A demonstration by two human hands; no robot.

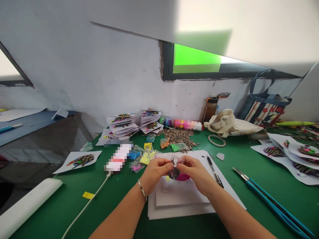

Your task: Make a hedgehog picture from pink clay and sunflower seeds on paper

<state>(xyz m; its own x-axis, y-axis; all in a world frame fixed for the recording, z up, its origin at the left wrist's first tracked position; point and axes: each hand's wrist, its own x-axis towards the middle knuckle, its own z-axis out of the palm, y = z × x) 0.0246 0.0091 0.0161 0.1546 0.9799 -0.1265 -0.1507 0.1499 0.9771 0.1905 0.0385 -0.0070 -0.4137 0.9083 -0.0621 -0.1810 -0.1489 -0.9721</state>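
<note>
My left hand (pixel 158 171) and my right hand (pixel 195 171) meet over a stack of white paper (pixel 183 210). Between them they pinch a small clear plastic bag (pixel 173 173) with something dark inside. The fingers of both hands are closed on its upper edge. A bright pink round shape (pixel 183 177) shows just behind and below the bag, partly hidden by my right hand. Right of my right hand, a black pen (pixel 214 171) lies on the paper. Small bags of yellow clay-like material (pixel 147 156) and a blue one (pixel 134 155) lie beyond my left hand.
A heap of striped seeds (pixel 179 136) lies toward the wall, beside stacked decorated cards (pixel 123 124). Blue tweezers (pixel 269 202) are at right, near a tape roll (pixel 216 140). A white cable (pixel 86 205) crosses the green table at left. A cloth bag (pixel 230 124) stands behind.
</note>
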